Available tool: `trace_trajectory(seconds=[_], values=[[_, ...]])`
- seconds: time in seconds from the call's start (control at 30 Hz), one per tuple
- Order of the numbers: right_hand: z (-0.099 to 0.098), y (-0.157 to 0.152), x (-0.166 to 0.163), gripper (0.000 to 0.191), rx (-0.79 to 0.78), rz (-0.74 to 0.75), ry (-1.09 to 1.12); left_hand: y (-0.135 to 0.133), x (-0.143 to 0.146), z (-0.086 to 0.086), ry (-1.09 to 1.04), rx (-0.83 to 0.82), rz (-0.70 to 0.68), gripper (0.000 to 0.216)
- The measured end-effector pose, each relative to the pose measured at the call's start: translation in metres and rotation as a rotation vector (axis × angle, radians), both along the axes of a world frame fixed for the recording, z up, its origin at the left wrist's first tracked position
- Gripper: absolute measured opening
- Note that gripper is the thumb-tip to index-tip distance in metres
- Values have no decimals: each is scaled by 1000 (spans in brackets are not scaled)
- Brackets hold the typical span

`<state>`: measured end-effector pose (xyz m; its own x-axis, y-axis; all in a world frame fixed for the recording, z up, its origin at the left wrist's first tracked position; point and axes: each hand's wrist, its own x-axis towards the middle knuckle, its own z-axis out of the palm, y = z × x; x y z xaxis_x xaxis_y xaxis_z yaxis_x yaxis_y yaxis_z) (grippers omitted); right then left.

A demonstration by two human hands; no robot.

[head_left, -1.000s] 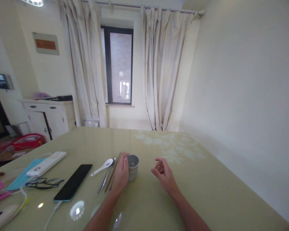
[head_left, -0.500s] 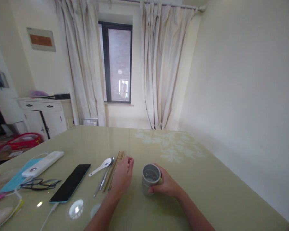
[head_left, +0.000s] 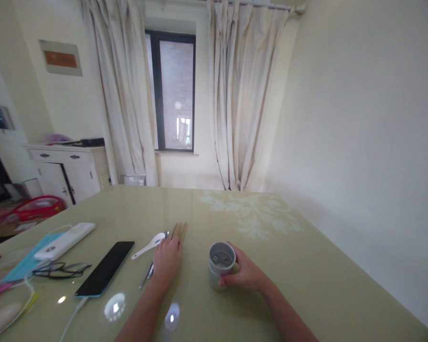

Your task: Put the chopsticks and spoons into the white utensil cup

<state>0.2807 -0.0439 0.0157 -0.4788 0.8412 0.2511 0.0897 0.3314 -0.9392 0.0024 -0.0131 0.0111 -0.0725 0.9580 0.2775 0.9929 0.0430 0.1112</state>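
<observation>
My right hand (head_left: 245, 270) is wrapped around the side of a grey cup (head_left: 217, 279), which stands upright on the table. Small holes or specks show at the bottom inside it. Over several wooden chopsticks (head_left: 179, 230) lies my left hand (head_left: 167, 260), its fingers curled on them. Only the far ends of the chopsticks stick out past the fingers; the rest is hidden under the palm. Just left of that hand are a white soup spoon (head_left: 148, 246) and a metal utensil (head_left: 145, 276), partly covered by the hand.
On the left of the glossy table (head_left: 271, 304) lie a black phone (head_left: 105, 269) with a white cable, eyeglasses (head_left: 62, 270), a white power strip or power bank (head_left: 64, 242) and a blue mask (head_left: 24, 262). A wall (head_left: 371, 142) borders the right side.
My left hand has moved left and down onto the chopsticks, and one chopstick has spread apart from the others. The right hand and cup are almost unmoved.
</observation>
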Motion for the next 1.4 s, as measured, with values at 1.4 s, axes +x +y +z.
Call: trace_trajectory(seconds=[1.4], values=[[27, -8, -8, 43, -43, -210, 271, -37, 57, 26, -1044, 261, -769, 22]])
